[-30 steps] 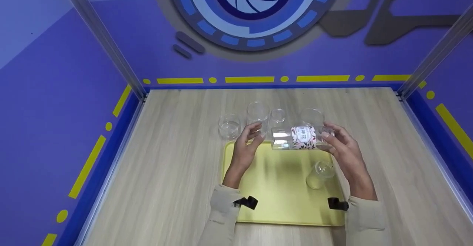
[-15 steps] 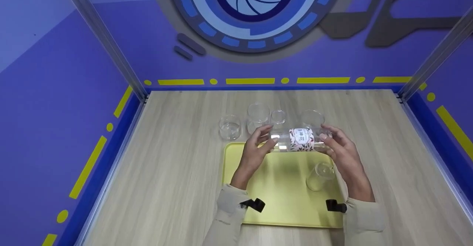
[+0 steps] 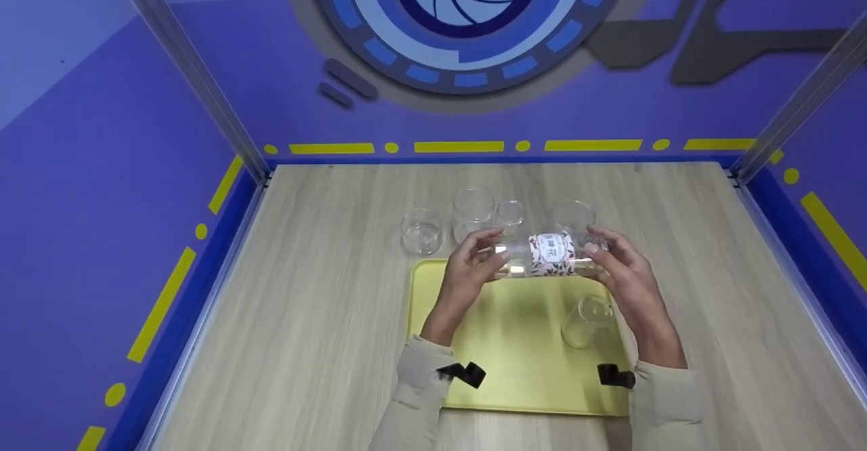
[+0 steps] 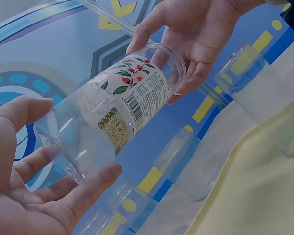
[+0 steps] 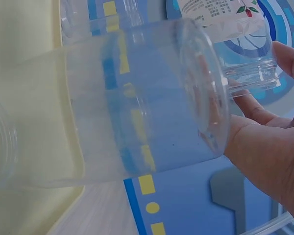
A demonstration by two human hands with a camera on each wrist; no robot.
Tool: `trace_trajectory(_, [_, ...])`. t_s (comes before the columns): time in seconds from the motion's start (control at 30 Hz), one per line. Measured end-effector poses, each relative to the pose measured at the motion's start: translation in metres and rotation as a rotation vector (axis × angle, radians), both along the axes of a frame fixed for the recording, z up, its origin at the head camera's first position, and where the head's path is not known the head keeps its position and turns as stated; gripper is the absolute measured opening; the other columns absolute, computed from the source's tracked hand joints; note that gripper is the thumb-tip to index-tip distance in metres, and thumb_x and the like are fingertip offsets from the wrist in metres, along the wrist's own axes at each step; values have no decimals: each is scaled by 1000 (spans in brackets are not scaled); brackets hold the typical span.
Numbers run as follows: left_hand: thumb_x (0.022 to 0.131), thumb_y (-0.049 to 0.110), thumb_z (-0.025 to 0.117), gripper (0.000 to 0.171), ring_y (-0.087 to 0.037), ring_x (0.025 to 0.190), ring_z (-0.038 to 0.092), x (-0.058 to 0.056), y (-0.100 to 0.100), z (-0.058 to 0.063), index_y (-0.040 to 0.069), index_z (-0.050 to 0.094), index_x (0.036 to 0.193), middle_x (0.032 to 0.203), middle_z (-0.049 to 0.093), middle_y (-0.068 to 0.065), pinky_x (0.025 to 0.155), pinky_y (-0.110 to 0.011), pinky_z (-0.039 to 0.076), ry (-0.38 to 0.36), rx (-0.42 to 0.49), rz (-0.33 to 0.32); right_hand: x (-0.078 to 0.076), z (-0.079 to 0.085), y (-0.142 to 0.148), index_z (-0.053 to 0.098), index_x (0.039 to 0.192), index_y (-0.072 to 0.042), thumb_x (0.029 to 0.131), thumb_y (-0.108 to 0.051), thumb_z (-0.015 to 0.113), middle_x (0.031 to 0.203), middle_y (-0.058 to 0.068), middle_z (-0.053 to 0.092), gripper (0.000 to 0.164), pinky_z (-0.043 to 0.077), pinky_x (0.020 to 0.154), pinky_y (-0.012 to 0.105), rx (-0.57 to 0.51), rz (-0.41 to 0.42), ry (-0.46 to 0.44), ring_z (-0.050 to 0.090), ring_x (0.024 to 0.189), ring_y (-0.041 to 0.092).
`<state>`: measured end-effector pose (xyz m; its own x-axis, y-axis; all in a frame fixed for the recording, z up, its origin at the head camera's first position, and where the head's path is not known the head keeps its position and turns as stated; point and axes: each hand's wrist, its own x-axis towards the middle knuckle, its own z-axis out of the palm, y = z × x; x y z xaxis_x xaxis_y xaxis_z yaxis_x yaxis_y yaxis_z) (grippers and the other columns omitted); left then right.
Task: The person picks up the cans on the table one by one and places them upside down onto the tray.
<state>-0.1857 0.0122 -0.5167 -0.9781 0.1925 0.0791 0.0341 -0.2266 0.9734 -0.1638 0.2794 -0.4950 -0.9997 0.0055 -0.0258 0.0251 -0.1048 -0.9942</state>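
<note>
A clear plastic jar point(image 3: 552, 254) with a floral label lies sideways in the air above the yellow tray point(image 3: 501, 370). My left hand point(image 3: 466, 269) holds its base end, thumb on the near side and fingers behind. At the other end, my right hand point(image 3: 630, 273) grips the jar around its neck. The left wrist view shows the label's barcode side and a small gold sticker on the jar point(image 4: 132, 90). No lid shows on the ridged neck point(image 5: 255, 76) in the right wrist view. Inside, the jar looks empty.
Another clear jar point(image 3: 582, 326) stands on the tray's right part, large in the right wrist view. Behind the tray, several clear containers stand in a row, among them a short jar point(image 3: 421, 233) and a taller one point(image 3: 473, 207). Blue panels point(image 3: 325, 126) border the wooden table point(image 3: 311, 288).
My left hand has moved right and taken hold of the jar's base end. The jar has shifted slightly left. In the last half second almost nothing has moved.
</note>
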Motion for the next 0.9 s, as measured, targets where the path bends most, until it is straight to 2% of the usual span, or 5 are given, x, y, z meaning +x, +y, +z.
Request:
trace_trajectory(0.13, [100,9,71,44,-25,118,65,-1,-1,1,1,60,142,131,63,-9,86,-39,62,10,1,0,-1,2,-1,42,156,2,109,-18,62,144,11,50,55,58,94,34,10,8,-2,62,119,20])
trace_trajectory(0.23, [99,10,72,45,-25,115,66,-1,-1,2,0,60,141,130,64,-10,87,-41,62,11,26,-3,-1,2,-1,41,157,2,110,-17,60,147,16,47,54,58,94,33,15,17,-8,62,119,19])
trace_trajectory(0.47, [97,10,74,43,-24,113,66,0,-3,3,3,64,138,133,62,-20,86,-41,62,25,34,11,-2,0,-1,39,158,4,110,-16,59,153,24,42,55,56,97,33,18,39,-5,61,120,18])
trace_trajectory(0.67, [97,12,75,42,-24,114,65,3,-5,3,5,66,137,130,66,-10,89,-43,62,37,3,29,-1,-1,0,42,159,1,110,-20,59,151,22,46,56,55,98,31,114,45,2,62,120,15])
trace_trajectory(0.9, [97,11,76,42,-26,115,65,4,-7,2,3,66,137,130,66,-9,91,-45,61,61,-11,37,-1,-1,1,43,159,-1,110,-23,61,152,23,47,57,54,96,27,201,47,6,59,120,13])
